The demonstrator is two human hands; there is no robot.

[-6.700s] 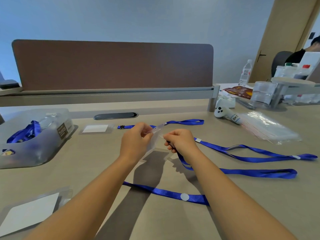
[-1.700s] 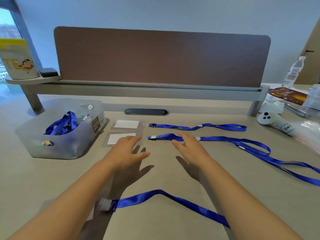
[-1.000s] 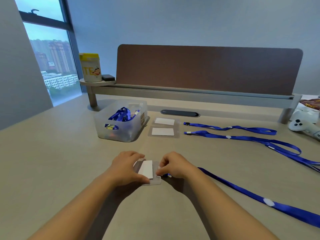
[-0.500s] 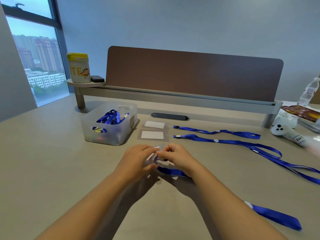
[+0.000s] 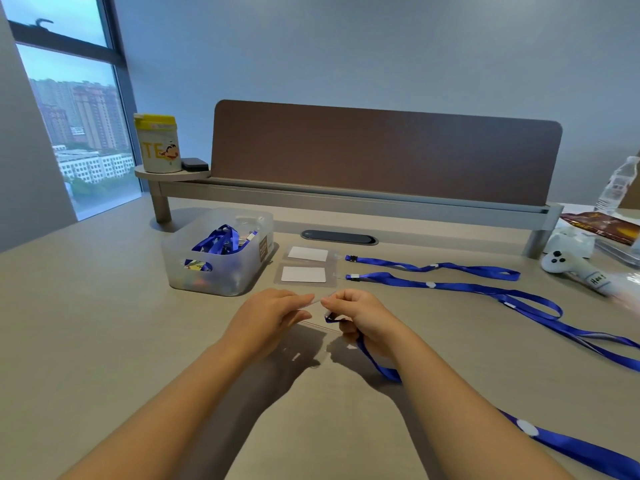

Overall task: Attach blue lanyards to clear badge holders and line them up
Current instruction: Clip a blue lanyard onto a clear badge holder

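While both hands pinch badge holder [image 5: 313,304], yellow-lidded canister [image 5: 158,143] reads, seemingly, "TE".

Two badge holders [image 5: 304,274] right of bin [image 5: 221,261], lanyards [image 5: 433,275] rightward.

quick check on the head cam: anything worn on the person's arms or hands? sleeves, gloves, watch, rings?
Nothing worn that shows. The left hand and right hand are bare: no gloves, and no rings on the fingers in view. Both forearms are bare from wrist to the bottom edge of the frame, with no sleeve cuff, watch, bracelet or strap. No markers, tape or cables on either arm. Anything above the elbows is out of frame.
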